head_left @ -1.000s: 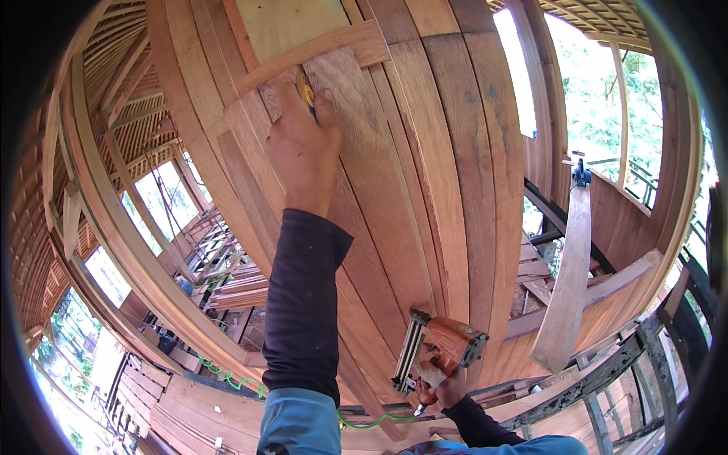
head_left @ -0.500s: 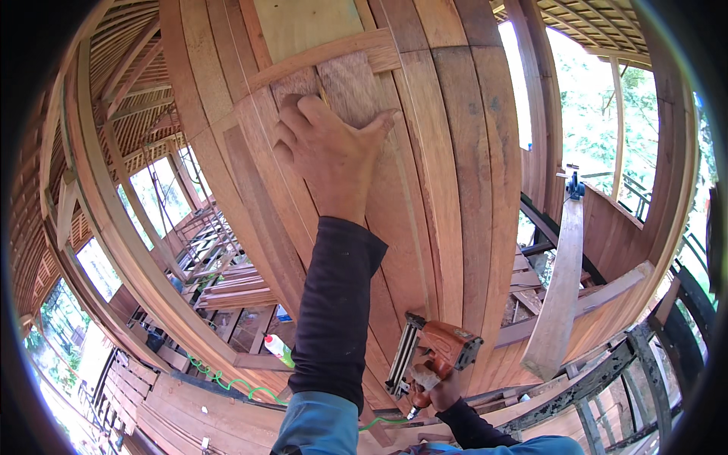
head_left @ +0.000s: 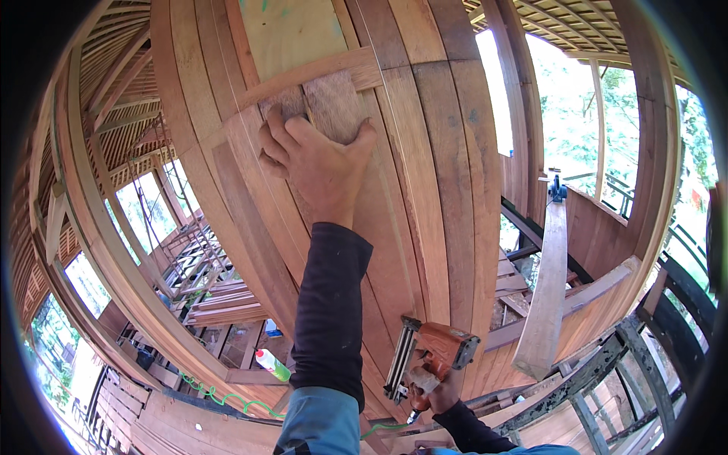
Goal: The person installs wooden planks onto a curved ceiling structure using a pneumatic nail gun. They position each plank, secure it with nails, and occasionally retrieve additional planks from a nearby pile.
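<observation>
My left hand [head_left: 318, 168], in a dark cuff over a blue sleeve, is braced on a wall of upright wooden boards. Its bent fingers and outstretched thumb span a reddish-brown wooden plank [head_left: 332, 100], gripping it across its width. The plank's top end lies close under a cross strip of wood [head_left: 303, 76]. Low down, my right hand [head_left: 441, 392] is wrapped around the handle of an orange nail gun [head_left: 446, 346]. Its dark nose and magazine point left and sit close to the boards; whether the tip touches cannot be made out. A green air hose [head_left: 383, 427] runs near its handle.
A bottle with a red cap [head_left: 271, 364] stands left of my forearm. At right, a clamp [head_left: 557, 188] sits atop a long loose plank [head_left: 544, 303]. A dark metal railing [head_left: 580, 383] is at lower right. Stacked boards [head_left: 226, 303] lie beyond the open frame at left.
The whole view has shifted slightly, so the wall appears lower and further left. Both hands keep about the same places on the boards, and the nail gun stays in my right hand.
</observation>
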{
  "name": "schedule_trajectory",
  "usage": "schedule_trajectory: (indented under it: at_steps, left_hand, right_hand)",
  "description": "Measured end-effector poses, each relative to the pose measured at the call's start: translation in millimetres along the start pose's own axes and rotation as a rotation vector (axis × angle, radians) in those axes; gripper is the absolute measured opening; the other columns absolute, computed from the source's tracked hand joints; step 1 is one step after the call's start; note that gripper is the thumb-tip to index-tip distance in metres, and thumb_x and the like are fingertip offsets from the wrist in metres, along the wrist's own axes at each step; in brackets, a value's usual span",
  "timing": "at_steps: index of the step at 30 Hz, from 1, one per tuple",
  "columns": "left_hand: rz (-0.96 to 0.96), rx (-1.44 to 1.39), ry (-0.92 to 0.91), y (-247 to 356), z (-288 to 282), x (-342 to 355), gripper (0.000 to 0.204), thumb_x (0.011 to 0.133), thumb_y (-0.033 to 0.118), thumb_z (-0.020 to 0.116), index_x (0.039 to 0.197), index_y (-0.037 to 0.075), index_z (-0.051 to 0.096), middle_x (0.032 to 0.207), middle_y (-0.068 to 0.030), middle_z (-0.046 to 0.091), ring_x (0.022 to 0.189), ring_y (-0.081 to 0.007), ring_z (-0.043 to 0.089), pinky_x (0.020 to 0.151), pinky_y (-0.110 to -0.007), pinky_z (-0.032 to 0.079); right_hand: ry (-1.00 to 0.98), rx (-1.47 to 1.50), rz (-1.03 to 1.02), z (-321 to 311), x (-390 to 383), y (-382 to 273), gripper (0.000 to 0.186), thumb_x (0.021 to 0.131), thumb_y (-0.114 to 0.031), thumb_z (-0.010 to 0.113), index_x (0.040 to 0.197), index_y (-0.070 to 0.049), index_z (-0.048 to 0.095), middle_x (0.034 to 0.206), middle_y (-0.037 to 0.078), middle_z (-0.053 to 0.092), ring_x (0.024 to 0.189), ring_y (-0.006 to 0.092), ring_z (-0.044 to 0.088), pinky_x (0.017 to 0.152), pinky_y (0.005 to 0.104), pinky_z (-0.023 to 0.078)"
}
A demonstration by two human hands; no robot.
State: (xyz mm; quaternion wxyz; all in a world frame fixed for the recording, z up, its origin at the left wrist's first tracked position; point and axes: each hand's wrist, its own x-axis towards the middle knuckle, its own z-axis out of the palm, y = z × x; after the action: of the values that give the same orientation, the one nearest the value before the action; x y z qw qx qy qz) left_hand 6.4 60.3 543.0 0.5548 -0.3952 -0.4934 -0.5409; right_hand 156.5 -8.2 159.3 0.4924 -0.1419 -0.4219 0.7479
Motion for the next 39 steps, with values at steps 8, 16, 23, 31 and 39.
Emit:
schedule_trajectory:
  at_steps: [8,16,23,31,39]
  left_hand:
    - [0.018,0.0,0.011,-1.6,-0.1,3.8,0.068,0.059,0.037,0.081,0.097,-0.003,0.041,0.135,-0.0275,0.035,0.128,-0.0462,0.026,0.104,-0.064,0.015]
    - [0.044,0.006,0.054,3.9,3.4,-2.9,0.068,0.059,0.037,0.081,0.097,-0.002,0.041,0.133,-0.0277,0.037,0.126,-0.0473,0.029,0.102,-0.064,0.018]
    - [0.029,-0.014,0.023,0.8,0.8,-0.9,0.069,0.06,0.037,0.08,0.098,-0.003,0.039,0.135,-0.0281,0.035,0.127,-0.0464,0.027,0.104,-0.064,0.016]
    - [0.0,-0.042,0.014,-2.1,5.7,-6.3,0.069,0.06,0.038,0.08,0.101,-0.001,0.041,0.134,-0.0256,0.037,0.127,-0.0442,0.027,0.105,-0.063,0.015]
    - [-0.037,-0.066,0.033,-6.7,-1.9,0.4,0.068,0.057,0.036,0.081,0.1,-0.001,0.044,0.133,-0.0229,0.039,0.127,-0.0423,0.03,0.105,-0.061,0.016]
  right_hand:
    - [-0.005,0.052,0.013,-8.1,-5.9,-19.9,0.03,0.084,-0.003,0.063,0.111,-0.001,0.051,0.08,0.006,0.058,0.048,0.0122,0.054,0.042,0.0275,0.044]
    - [-0.084,0.067,-0.022,-10.4,9.4,-0.7,0.037,0.084,-0.002,0.062,0.118,-0.002,0.047,0.078,0.005,0.053,0.05,0.0133,0.054,0.043,0.027,0.045]
    - [-0.003,0.254,-0.03,9.5,7.0,-54.9,0.032,0.085,-0.006,0.062,0.114,-0.003,0.05,0.072,0.005,0.057,0.05,0.0129,0.054,0.042,0.0258,0.041]
    - [-0.269,0.176,-0.321,56.3,55.7,-207.5,0.043,0.086,-0.006,0.062,0.125,-0.002,0.045,0.109,0.015,0.06,0.058,0.0192,0.058,0.049,0.0314,0.048]
    - [-0.291,-0.786,-0.593,155.7,72.5,-341.5,0.025,0.086,-0.023,0.07,0.102,-0.005,0.066,0.079,0.001,0.064,0.061,0.0064,0.058,0.05,0.0216,0.043]
